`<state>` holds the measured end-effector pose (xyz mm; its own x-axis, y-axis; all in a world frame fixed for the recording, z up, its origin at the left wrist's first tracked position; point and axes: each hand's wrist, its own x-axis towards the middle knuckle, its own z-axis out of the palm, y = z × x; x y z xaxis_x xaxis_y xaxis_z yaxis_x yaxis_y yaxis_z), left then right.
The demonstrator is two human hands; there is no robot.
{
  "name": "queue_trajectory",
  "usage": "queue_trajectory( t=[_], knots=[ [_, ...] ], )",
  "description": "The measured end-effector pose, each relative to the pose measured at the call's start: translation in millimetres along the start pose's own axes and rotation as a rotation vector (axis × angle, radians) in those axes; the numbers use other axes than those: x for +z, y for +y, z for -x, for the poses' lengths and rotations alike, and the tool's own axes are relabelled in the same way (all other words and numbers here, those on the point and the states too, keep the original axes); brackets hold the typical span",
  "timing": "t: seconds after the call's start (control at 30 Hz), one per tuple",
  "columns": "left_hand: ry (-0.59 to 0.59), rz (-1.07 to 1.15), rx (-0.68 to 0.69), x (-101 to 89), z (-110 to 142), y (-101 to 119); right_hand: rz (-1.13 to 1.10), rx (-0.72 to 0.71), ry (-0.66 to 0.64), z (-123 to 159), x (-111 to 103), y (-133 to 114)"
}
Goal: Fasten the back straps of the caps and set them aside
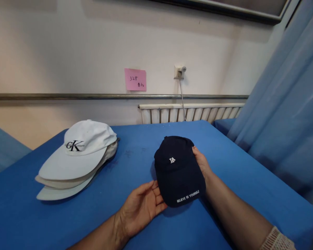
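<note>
A dark navy baseball cap (178, 173) is held just over the blue table, its brim toward me. White "LA" lettering marks its front, and "BELIEVE IN YOURSELF" runs along the brim edge. My left hand (143, 206) is at the brim's left side, thumb by the edge and fingertips reaching underneath. On the far right side, my right hand (202, 161) grips the crown, its fingers partly hidden behind the cap. To the left lies a stack of caps (70, 182), topped by a white cap (90, 137) with black "GK" lettering.
Beneath everything is a blue-covered table (130, 152). Behind it are a white radiator (193, 113), a metal rail (94, 96), a pink note (135, 80) and a wall socket (179, 72) with a plugged-in cord. A blue curtain (284, 104) hangs at the right.
</note>
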<state>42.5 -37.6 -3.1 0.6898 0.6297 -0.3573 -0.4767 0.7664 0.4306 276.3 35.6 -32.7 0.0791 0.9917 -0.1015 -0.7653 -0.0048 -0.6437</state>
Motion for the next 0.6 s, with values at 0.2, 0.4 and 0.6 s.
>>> queue_trajectory(
  t=[0.2, 0.4, 0.6],
  knots=[
    [0.21, 0.066, 0.113, 14.8, 8.1, -19.9, -0.042, 0.018, 0.079, -13.9, -9.4, -8.0],
    [0.443, 0.05, 0.365, 24.3, 12.2, -18.6, -0.088, 0.018, 0.058, -7.6, 0.1, 3.0],
    [0.573, -0.098, 0.569, 25.5, 19.0, 12.4, -0.178, 0.069, -0.093, -0.3, -0.4, 0.7]
  ],
)
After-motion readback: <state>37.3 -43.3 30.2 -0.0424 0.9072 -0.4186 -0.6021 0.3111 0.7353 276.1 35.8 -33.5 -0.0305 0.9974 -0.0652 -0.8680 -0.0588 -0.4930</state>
